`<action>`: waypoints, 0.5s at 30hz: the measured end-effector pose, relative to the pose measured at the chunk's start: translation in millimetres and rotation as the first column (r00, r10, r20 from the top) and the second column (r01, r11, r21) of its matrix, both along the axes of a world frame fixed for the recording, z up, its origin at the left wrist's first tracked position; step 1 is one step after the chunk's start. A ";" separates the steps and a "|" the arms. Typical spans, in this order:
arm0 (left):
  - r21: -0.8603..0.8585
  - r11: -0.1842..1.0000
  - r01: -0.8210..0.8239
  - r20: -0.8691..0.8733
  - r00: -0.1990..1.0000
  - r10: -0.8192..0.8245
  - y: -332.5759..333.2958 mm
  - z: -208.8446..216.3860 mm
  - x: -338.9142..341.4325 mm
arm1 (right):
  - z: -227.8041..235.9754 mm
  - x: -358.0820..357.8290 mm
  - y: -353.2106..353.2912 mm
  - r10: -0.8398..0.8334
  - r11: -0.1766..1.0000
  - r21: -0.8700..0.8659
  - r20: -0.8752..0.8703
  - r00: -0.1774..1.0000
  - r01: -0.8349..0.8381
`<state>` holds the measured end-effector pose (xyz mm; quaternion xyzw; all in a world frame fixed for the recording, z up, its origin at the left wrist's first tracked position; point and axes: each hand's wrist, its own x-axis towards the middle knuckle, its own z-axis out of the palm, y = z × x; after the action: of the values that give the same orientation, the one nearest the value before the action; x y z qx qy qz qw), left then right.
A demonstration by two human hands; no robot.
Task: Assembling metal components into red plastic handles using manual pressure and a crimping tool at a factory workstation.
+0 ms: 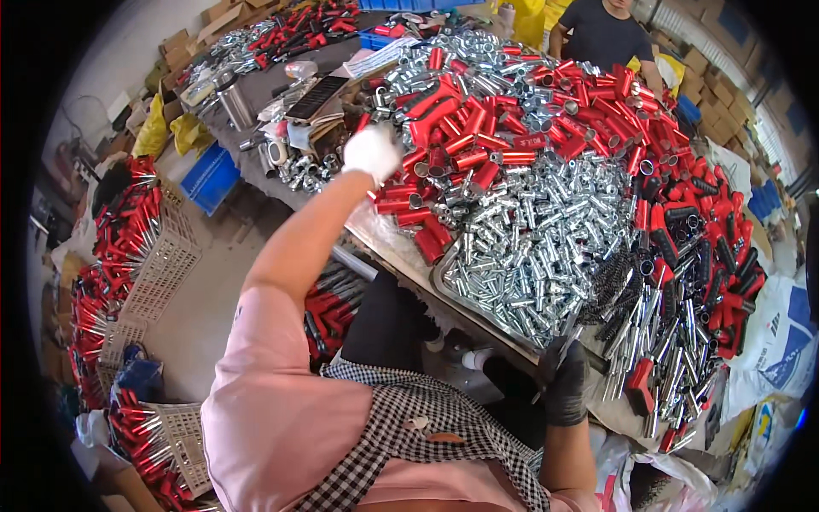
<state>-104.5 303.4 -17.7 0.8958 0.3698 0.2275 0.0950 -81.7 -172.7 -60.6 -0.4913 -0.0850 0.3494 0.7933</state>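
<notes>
My left hand (373, 155), in a white glove, reaches across the table to the left edge of a heap of red metal tubes (482, 141). Its fingers are blurred and partly hidden, so any hold does not show. Near the table's front edge is my right hand (565, 388), in a dark glove, its fingers closed around a slim metal piece (572, 338) that shows only in part. Just beyond it lies a tray (482, 309) heaped with small silvery metal fittings (546, 247). Dark coil springs (621, 277) are piled beside the fittings.
Red-and-black handles (725, 247) and thin metal rods (657, 341) crowd the right side. A steel flask (233, 101) stands at the far left. Plastic crates (162, 264) of red-handled tools sit on the floor at left. Another person (604, 38) is across the table.
</notes>
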 end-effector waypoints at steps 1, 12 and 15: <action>0.031 0.997 -0.073 -0.084 0.994 0.075 29.4 -5.8 9.2 | 0.1 -2.1 3.1 0.032 0.999 -0.023 0.083 0.996 -0.030; 0.053 0.942 -0.331 -0.136 0.932 0.336 111.5 -42.7 84.6 | 18.3 -26.9 38.0 -0.010 0.998 0.055 0.205 0.979 -0.001; 0.023 0.978 -0.207 -0.066 0.976 0.208 93.4 -31.9 87.5 | -5.0 -10.1 21.8 0.086 0.991 -0.122 0.265 0.960 -0.056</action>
<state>-17.1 396.9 -49.6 0.8603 0.4624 0.2087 0.0511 -91.8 -150.9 -65.7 -0.5750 -0.1901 0.3117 0.7322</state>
